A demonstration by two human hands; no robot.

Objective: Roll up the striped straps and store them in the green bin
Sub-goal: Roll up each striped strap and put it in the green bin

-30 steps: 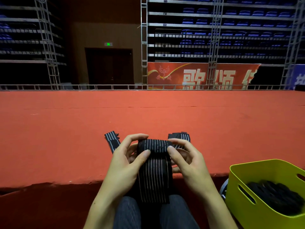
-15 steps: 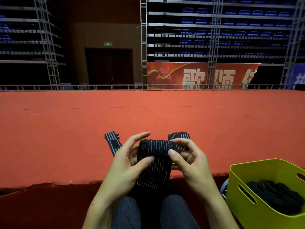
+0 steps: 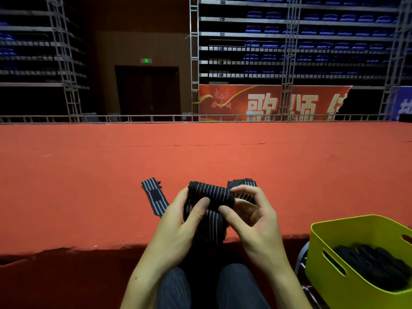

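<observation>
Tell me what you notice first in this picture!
First come two hands in the middle: the left hand and the right hand grip a black striped strap and roll it up above the red carpet. At the lower right sits a bright green bin with dark rolled straps inside. Behind the carpet hangs a red banner with big white letters.

A red-carpeted stage floor (image 3: 223, 157) carries the things. A flat striped strap (image 3: 153, 197) lies on it near its front edge. A second strap's end (image 3: 242, 182) lies just to the right, partly hidden.
</observation>
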